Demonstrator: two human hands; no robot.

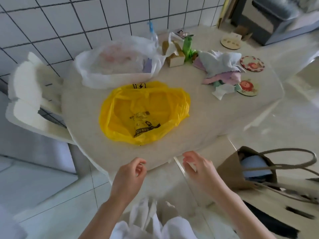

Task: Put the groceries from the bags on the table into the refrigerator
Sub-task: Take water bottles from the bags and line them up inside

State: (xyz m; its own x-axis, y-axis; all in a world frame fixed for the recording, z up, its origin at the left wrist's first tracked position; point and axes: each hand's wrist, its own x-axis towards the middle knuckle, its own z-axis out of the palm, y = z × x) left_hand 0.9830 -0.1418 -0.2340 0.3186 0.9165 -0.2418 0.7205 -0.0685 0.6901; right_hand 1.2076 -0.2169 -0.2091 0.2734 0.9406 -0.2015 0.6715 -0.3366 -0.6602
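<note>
A yellow plastic bag [145, 111] with black print lies in the middle of the round pale table [198, 128], its mouth spread. Behind it, near the tiled wall, sits a white translucent bag [117, 64] with pinkish and purple contents showing through. My left hand [129, 176] and my right hand [200, 171] hover at the table's near edge, short of the yellow bag. Fingers of both are loosely curled and hold nothing. No refrigerator is in view.
A white chair [32, 94] stands left of the table. Small cartons and a green packet [187, 46], crumpled cloths [222, 66] and round coasters [252, 63] lie at the back right. A brown tote bag [250, 168] rests on a seat at right.
</note>
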